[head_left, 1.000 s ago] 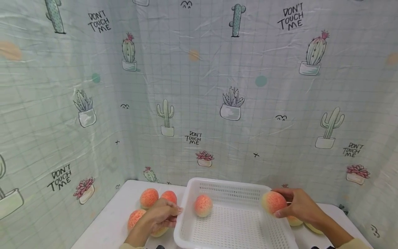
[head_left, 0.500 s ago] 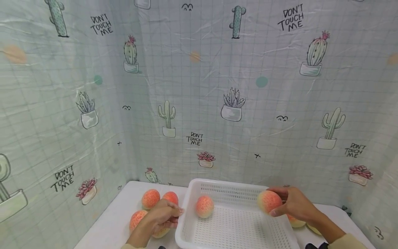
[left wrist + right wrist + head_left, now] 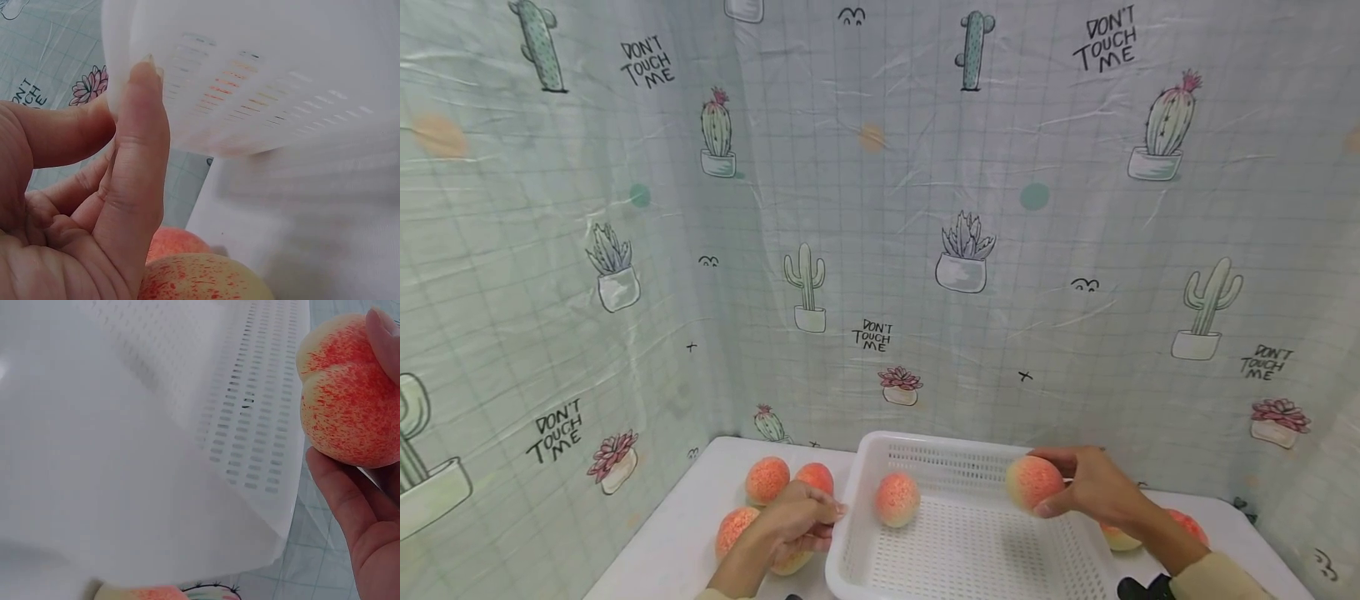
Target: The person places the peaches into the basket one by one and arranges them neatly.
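Observation:
A white perforated plastic basket (image 3: 958, 546) stands mid-table, one red-and-yellow peach (image 3: 897, 500) lying inside near its left wall. My left hand (image 3: 799, 518) pinches the basket's left rim between thumb and fingers; the left wrist view shows the thumb and bent fingers (image 3: 139, 125) on either side of the basket wall (image 3: 300, 44). Above the basket's right part, my right hand (image 3: 1086, 483) grips another peach (image 3: 1033, 483) with thumb and fingers. Close up in the right wrist view, that held peach (image 3: 350, 394) shows red speckles and a crease.
Several peaches (image 3: 767, 481) sit on the white table (image 3: 662, 546) left of the basket, partly behind my left hand. To the right, more peaches (image 3: 1187, 525) lie near my right forearm. A cactus-print curtain (image 3: 850, 208) hangs behind and along the sides.
My right hand has carried its peach leftward, from the basket's right rim to farther over the inside. The left hand keeps its grip on the rim.

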Demonstrator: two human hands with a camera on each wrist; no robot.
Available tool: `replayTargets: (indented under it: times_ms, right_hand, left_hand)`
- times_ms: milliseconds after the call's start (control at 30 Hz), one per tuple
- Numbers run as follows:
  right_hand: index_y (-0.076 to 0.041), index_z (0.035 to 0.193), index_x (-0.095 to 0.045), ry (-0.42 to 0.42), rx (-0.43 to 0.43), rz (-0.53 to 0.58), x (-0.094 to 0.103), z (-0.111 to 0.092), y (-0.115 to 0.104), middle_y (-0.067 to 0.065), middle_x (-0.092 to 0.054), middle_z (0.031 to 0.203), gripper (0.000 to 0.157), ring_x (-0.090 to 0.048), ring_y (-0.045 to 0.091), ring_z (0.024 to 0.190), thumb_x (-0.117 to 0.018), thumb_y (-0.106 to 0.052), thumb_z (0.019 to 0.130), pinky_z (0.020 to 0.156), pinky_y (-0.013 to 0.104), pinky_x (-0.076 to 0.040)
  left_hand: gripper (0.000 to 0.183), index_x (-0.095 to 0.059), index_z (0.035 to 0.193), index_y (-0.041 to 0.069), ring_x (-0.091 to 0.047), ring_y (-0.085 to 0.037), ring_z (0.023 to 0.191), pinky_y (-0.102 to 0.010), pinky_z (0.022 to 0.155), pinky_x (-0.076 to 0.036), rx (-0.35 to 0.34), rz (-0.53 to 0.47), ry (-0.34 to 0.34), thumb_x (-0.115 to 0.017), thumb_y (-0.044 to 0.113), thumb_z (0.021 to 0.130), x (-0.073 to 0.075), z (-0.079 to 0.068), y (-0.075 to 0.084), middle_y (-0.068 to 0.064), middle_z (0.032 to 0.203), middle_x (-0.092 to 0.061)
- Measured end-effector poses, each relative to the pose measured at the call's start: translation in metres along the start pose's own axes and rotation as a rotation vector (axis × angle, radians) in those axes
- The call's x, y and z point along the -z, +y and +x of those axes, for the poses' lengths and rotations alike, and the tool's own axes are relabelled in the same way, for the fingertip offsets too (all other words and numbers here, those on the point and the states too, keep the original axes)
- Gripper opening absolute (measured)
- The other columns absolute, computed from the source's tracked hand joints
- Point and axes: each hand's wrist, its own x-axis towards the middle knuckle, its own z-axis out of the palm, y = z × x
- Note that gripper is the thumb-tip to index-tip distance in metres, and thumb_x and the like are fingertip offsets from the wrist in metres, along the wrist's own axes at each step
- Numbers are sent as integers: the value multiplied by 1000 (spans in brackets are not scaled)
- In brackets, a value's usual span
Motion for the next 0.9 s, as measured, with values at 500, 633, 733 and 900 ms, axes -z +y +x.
replayTargets:
  times_ms: [500,633,733,900]
  right_hand:
    - [-2,133,-67,1,31,-61,-17,16,-12,12,-76,122,76,-72,22,102,-97,-13,64,82,36,-63]
    - [-1,131,-68,-14,46,-43,-22,20,-14,12,-76,119,72,-71,23,100,-95,-6,64,83,40,-62]
    - [-1,129,-69,-24,52,-28,-26,22,-15,11,-76,118,71,-70,23,99,-94,-4,63,82,38,-61]
    - [-2,128,-70,-25,57,-33,-31,26,-16,10,-77,117,71,-69,22,99,-95,-6,63,82,35,-60]
  left_hand:
    - [15,-76,101,-3,-62,-8,61,-21,57,-60,13,14,7,-73,10,94,2,0,0,-2,71,-67]
    - [15,-76,100,-2,-63,-8,62,-21,58,-60,17,22,13,-74,11,94,1,-1,1,-2,71,-67]
    - [15,-76,100,-2,-63,-8,62,-21,58,-60,21,26,19,-74,12,94,1,-1,1,-2,71,-67]
    - [14,-76,99,-2,-62,-8,61,-20,56,-59,15,29,21,-73,10,94,0,-1,1,-2,70,-66]
